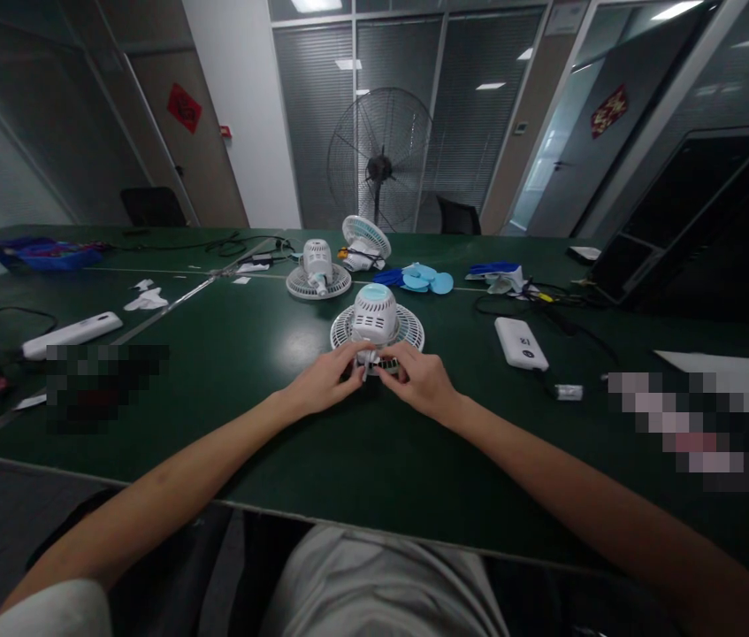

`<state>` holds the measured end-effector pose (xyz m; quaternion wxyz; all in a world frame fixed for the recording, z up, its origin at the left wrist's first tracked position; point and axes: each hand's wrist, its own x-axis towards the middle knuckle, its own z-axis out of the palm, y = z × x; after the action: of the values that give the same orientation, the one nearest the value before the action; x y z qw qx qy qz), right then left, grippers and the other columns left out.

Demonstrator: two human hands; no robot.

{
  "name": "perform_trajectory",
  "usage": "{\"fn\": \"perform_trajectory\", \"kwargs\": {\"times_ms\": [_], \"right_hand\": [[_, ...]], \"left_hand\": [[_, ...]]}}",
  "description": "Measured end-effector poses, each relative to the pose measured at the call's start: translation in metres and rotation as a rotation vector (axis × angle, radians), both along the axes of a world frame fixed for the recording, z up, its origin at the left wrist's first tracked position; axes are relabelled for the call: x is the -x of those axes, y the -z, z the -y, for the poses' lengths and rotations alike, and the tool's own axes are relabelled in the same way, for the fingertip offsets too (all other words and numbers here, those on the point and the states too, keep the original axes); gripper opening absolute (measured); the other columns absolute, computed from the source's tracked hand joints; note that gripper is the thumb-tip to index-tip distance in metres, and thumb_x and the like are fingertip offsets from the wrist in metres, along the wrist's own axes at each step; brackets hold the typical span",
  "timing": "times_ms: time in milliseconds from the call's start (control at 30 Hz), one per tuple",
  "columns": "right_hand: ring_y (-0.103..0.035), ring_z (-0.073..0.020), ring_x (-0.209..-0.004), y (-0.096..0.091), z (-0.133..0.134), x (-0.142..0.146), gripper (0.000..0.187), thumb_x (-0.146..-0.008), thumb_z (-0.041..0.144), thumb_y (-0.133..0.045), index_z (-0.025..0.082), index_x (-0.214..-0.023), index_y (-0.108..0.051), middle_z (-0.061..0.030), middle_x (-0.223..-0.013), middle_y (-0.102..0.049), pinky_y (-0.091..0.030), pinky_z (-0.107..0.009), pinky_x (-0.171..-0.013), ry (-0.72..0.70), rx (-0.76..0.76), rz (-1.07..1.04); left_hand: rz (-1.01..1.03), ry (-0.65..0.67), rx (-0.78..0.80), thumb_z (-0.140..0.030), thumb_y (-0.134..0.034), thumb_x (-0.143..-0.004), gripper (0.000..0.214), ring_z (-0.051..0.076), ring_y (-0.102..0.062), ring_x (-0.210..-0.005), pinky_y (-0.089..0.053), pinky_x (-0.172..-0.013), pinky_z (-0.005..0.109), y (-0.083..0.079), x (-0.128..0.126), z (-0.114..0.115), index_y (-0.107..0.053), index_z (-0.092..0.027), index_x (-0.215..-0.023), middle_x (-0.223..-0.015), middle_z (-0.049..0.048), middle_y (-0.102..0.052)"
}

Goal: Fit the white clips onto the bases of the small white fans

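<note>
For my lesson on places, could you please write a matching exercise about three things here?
Things
1. Large dark metal standing fan
2. Light-blue rounded plastic blades
3. Nearest small white plastic fan

Places
A. At the left hand and right hand
B. Beyond the green table
C. On the table, apart from the hands

Pairs: 1-B, 2-C, 3-A

My left forearm (215, 460) and right forearm (539, 464), both bare, reach forward and slant inward. My left hand (326, 380) and right hand (428, 382) nearly meet, fingers (351, 351) curled toward each other, thumbs (353, 384) lower; whether they pinch tight, I can't tell.
</note>
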<state>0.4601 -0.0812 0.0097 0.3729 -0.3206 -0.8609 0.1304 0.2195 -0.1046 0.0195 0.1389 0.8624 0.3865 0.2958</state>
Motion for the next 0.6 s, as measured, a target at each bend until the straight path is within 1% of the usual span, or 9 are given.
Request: {"fn": "perform_trajectory", "kwargs": {"times_ms": [67, 167, 233, 333, 367, 400, 433, 533, 600], "right_hand": [[-0.067, -0.0197, -0.087, -0.003, 0.001, -0.004, 0.029, -0.104, 0.039, -0.053, 0.019, -0.12, -0.066, -0.0105, -0.113, -0.071, -0.051, -0.032, -0.074, -0.014, -0.087, 0.089], [-0.067, -0.0208, -0.091, -0.005, 0.001, 0.002, 0.029, -0.104, 0.042, -0.052, 0.021, -0.117, -0.067, -0.0096, -0.114, -0.071, -0.053, -0.033, -0.078, 0.026, -0.009, 0.014], [-0.067, -0.0178, -0.078, -0.004, 0.001, 0.011, 0.031, -0.103, 0.047, -0.054, 0.021, -0.106, -0.069, -0.0078, -0.103, -0.072, -0.053, -0.031, -0.069, 0.059, 0.187, -0.114], [-0.06, -0.0126, -0.055, -0.002, -0.001, 0.02, 0.045, -0.104, 0.056, -0.044, 0.018, -0.093, -0.067, -0.006, -0.084, -0.07, -0.041, -0.024, -0.046, 0.018, 0.648, -0.248], [-0.058, -0.0118, -0.052, -0.002, -0.001, 0.021, 0.048, -0.104, 0.057, -0.042, 0.017, -0.094, -0.066, -0.006, -0.083, -0.07, -0.037, -0.022, -0.042, -0.003, 0.738, -0.259], [-0.059, -0.0118, -0.053, -0.002, -0.002, 0.019, 0.047, -0.104, 0.057, -0.043, 0.017, -0.097, -0.066, -0.0063, -0.084, -0.07, -0.037, -0.022, -0.042, -0.009, 0.742, -0.255], [-0.061, -0.0125, -0.057, -0.002, -0.002, 0.016, 0.044, -0.103, 0.056, -0.046, 0.017, -0.103, -0.067, -0.0069, -0.089, -0.071, -0.04, -0.022, -0.045, 0.002, 0.661, -0.233], [-0.067, -0.0181, -0.081, -0.005, -0.002, 0.003, 0.036, -0.099, 0.05, -0.059, 0.02, -0.119, -0.066, -0.0099, -0.108, -0.071, -0.05, -0.027, -0.065, 0.046, 0.21, -0.059], [-0.067, -0.022, -0.093, -0.007, -0.003, -0.001, 0.035, -0.099, 0.047, -0.06, 0.021, -0.121, -0.067, -0.0115, -0.115, -0.07, -0.051, -0.03, -0.073, 0.028, 0.05, 0.053]], "left_hand": [[0.005, -0.005, -0.003, -0.029, -0.05, -0.102, 0.045, 0.018, -0.066, -0.089, -0.054, -0.085, 0.034, 0.001, 0.0, -0.001, -0.045, -0.022, -0.147, -0.125, 0.01, -0.065], [0.003, -0.011, -0.006, -0.028, -0.049, -0.102, 0.045, 0.018, -0.066, -0.088, -0.054, -0.084, 0.035, 0.001, 0.0, -0.001, -0.046, -0.021, -0.146, -0.123, 0.01, -0.065], [-0.003, -0.008, -0.016, -0.028, -0.049, -0.101, 0.045, 0.018, -0.066, -0.087, -0.054, -0.084, 0.036, 0.001, 0.0, -0.001, -0.046, -0.022, -0.146, -0.125, 0.0107, -0.065], [-0.007, 0.005, -0.029, -0.027, -0.048, -0.102, 0.046, 0.018, -0.065, -0.089, -0.055, -0.085, 0.036, 0.0, 0.0, -0.001, -0.045, -0.022, -0.147, -0.128, 0.0114, -0.063], [-0.008, 0.009, -0.03, -0.026, -0.048, -0.102, 0.045, 0.018, -0.065, -0.089, -0.055, -0.086, 0.036, -0.001, 0.0, 0.0, -0.045, -0.023, -0.147, -0.129, 0.0114, -0.063], [-0.009, 0.011, -0.03, -0.026, -0.048, -0.102, 0.045, 0.018, -0.065, -0.09, -0.055, -0.086, 0.036, -0.001, 0.0, 0.0, -0.045, -0.022, -0.147, -0.129, 0.0113, -0.063], [-0.009, 0.011, -0.03, -0.026, -0.048, -0.102, 0.045, 0.018, -0.065, -0.09, -0.055, -0.087, 0.036, -0.002, 0.0, 0.0, -0.046, -0.022, -0.147, -0.13, 0.0113, -0.063], [-0.008, 0.01, -0.022, -0.026, -0.05, -0.101, 0.046, 0.018, -0.066, -0.091, -0.055, -0.089, 0.037, -0.002, 0.0, 0.0, -0.045, -0.022, -0.147, -0.129, 0.0112, -0.063], [-0.007, 0.008, -0.023, -0.026, -0.051, -0.101, 0.047, 0.019, -0.066, -0.093, -0.055, -0.09, 0.037, 0.0, 0.0, 0.0, -0.045, -0.022, -0.147, -0.129, 0.0112, -0.063]]}}
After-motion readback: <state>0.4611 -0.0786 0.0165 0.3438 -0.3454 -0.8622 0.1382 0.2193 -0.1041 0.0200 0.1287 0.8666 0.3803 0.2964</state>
